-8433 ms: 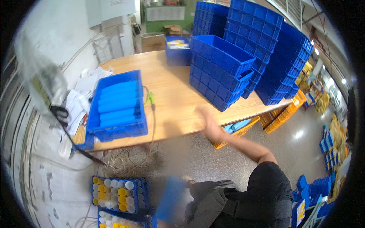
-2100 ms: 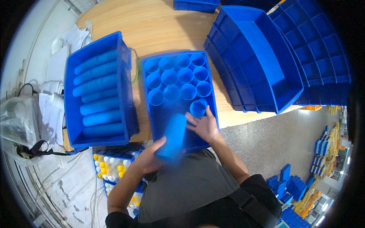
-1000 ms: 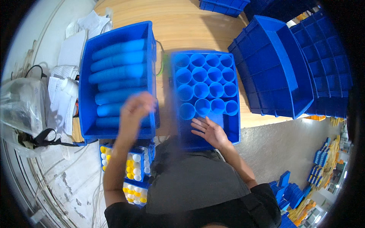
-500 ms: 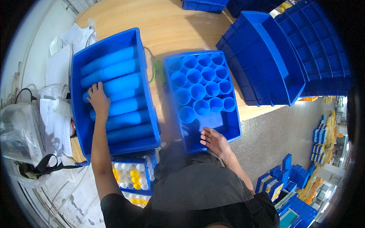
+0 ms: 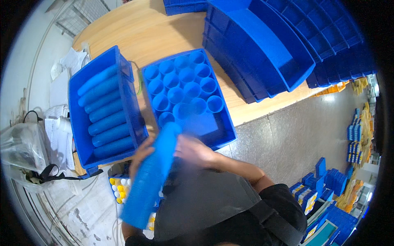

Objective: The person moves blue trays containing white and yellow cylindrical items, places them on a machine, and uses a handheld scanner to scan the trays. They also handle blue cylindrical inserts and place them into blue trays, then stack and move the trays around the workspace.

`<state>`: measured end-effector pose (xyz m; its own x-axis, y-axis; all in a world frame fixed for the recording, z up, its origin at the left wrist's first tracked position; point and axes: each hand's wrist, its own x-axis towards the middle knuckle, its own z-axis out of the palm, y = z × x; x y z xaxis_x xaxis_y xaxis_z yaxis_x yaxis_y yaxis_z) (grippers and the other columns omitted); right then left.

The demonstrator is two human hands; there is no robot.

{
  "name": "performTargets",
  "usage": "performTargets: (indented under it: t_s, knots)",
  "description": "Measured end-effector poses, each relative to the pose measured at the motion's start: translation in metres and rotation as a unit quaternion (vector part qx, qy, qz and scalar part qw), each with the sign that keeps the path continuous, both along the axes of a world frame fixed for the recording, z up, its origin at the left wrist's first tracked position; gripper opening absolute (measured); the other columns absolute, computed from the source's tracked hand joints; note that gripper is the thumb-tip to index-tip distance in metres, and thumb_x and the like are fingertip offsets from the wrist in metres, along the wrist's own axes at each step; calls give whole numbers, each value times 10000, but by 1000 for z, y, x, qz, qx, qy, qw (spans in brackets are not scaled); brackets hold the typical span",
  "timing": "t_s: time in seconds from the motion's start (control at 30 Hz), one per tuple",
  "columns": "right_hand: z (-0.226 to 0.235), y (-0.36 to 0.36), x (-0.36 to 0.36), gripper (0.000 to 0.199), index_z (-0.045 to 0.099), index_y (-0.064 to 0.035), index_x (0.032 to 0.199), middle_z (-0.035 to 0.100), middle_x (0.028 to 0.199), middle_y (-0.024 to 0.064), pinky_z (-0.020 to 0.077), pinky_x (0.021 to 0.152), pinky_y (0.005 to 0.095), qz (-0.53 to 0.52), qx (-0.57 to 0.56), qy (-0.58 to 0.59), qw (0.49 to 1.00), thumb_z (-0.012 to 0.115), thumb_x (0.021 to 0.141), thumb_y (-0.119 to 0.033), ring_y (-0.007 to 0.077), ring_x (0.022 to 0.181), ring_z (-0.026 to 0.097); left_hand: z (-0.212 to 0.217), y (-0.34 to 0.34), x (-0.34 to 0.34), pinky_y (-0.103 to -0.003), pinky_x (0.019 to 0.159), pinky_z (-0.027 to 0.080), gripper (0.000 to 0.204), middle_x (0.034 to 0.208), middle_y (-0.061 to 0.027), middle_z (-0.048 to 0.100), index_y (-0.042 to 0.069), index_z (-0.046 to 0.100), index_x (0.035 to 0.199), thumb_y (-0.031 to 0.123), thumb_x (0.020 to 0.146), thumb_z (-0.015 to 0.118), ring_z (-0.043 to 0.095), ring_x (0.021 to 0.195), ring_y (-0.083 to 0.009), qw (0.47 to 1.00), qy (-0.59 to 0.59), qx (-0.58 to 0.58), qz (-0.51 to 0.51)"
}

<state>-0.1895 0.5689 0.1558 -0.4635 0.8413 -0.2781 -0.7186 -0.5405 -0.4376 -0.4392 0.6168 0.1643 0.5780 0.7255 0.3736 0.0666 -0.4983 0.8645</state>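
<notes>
A long blue stack of nested cups (image 5: 152,180) lies slantwise in front of me, its upper end over the near edge of the right bin. My left hand (image 5: 141,155) is closed round its side, partly hidden behind it. My right hand (image 5: 196,152) is at the stack's upper end, blurred, and its fingers cannot be made out. The right blue bin (image 5: 223,137) holds rows of upright blue cups (image 5: 175,94) with open round mouths. In the left blue bin (image 5: 133,110), several similar long stacks (image 5: 107,123) lie side by side.
Large empty blue bins (image 5: 246,53) stand at the back right on the wooden table (image 5: 123,30). Papers (image 5: 57,135) and a clear plastic bag (image 5: 24,143) are at the left. A crate of white and yellow pieces (image 5: 120,189) sits below the left bin.
My left hand has left the left bin and now holds a stack in front of me. My right hand has closed in from the right bin's near end. The view has shifted.
</notes>
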Motion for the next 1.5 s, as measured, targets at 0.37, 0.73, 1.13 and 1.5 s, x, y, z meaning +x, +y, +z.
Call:
performTargets:
  t_s: [0.37,0.73,1.13,1.5]
  knots:
    - [-46,-44,56,575,451,-62,1322,635,1168,122,443,1011,417,82,-62,-14,995,544,972,-509,268,1109,613,38,-102,104,-325,721,543,753,1039,-185,642,-64,472,1307,582,923,520,653,866,-259,661,-97,-740,75]
    - [-31,-38,58,575,481,-15,1254,627,1153,145,500,909,447,80,-59,-106,989,515,982,-521,222,1006,601,50,-94,92,-430,913,525,861,1193,-186,638,33,443,1398,643,823,641,651,1032,-289,664,-45,-743,71]
    - [-19,-23,18,605,446,0,1343,563,1314,198,380,1103,507,7,-223,36,974,601,960,-443,311,1265,525,54,-102,52,-428,893,531,894,1219,-184,629,44,452,1397,691,805,630,651,1032,-306,634,-21,-761,140]
    - [-34,-24,-6,713,353,50,1430,487,1388,255,408,1073,500,40,-247,-42,967,517,993,-489,360,1220,541,59,-118,21,-440,892,532,921,1236,-196,609,43,396,1425,651,790,673,642,1042,-309,635,-62,-761,117]
